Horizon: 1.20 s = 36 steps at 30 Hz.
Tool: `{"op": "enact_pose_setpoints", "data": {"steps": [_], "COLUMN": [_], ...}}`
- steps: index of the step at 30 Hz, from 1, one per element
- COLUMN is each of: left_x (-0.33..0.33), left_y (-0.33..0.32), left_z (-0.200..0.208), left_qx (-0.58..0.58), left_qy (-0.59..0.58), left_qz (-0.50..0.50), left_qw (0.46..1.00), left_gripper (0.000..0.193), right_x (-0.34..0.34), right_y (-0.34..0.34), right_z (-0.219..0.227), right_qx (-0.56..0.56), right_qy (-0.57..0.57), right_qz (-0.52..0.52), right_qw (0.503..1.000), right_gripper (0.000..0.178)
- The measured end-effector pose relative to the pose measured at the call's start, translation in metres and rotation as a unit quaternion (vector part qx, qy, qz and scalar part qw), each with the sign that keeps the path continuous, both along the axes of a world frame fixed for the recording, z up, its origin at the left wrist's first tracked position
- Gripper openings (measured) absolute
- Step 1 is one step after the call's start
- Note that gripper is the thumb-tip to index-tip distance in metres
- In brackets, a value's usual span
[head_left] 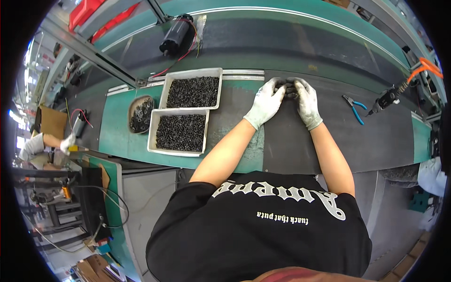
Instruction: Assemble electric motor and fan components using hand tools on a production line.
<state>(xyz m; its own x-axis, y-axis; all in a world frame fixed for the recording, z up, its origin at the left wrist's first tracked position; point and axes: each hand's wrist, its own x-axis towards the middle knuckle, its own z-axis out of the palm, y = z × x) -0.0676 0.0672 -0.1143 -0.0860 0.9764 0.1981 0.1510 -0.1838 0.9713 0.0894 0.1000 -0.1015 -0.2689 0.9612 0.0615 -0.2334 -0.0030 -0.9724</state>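
Observation:
Both my hands wear white gloves with blackened fingertips. They meet over the dark mat (pixel 291 145) in the middle of the bench. My left hand (pixel 266 102) and my right hand (pixel 307 104) are curled toward each other, fingertips touching. Whatever lies between those fingers is hidden, if anything. Left of my left hand stand two white trays, a far tray (pixel 220 89) and a near tray (pixel 151 136), both full of small black cylindrical parts. Beside them sits a roundish bowl (pixel 130 117) with loose dark pieces. Blue-handled pliers (pixel 357 110) lie to the right of my right hand.
A power screwdriver (pixel 387 99) on an orange coiled hose hangs at the right. A black cylindrical motor (pixel 176 35) with red wires rests on the belt beyond the bench. A metal post (pixel 101 61) rises at far left. A co-worker's gloved hand (pixel 68 143) shows at the left.

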Motion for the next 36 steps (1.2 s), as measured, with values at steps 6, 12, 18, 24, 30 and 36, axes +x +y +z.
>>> {"op": "enact_pose_setpoints", "data": {"steps": [6,12,18,24,30,36], "left_x": [0.002,0.002,0.021,0.018,0.019,0.019], "left_y": [-0.001,-0.008,0.000,-0.004,0.000,0.007], "left_z": [0.015,0.025,-0.068,-0.023,-0.024,-0.021], "left_qx": [-0.059,0.041,0.157,0.167,0.156,0.136], "left_qy": [-0.043,0.131,0.294,0.147,0.152,0.181], "left_qz": [0.067,-0.009,0.073,-0.004,0.022,-0.045], "left_qw": [0.995,0.991,0.940,0.975,0.976,0.973], "left_gripper": [0.030,0.026,0.031,0.031,0.031,0.031], "right_x": [-0.064,-0.236,-0.395,-0.461,-0.510,-0.488], "right_y": [0.051,0.071,0.090,0.154,0.143,0.159], "right_z": [0.097,0.131,0.048,-0.010,-0.007,-0.008], "right_qx": [0.319,0.248,0.154,0.249,0.272,0.114], "right_qy": [-0.334,-0.238,-0.252,-0.258,-0.327,-0.276], "right_qz": [-0.028,0.289,0.378,0.267,0.223,0.184], "right_qw": [0.886,0.893,0.878,0.895,0.877,0.936], "right_gripper": [0.038,0.041,0.049,0.040,0.028,0.060]}}
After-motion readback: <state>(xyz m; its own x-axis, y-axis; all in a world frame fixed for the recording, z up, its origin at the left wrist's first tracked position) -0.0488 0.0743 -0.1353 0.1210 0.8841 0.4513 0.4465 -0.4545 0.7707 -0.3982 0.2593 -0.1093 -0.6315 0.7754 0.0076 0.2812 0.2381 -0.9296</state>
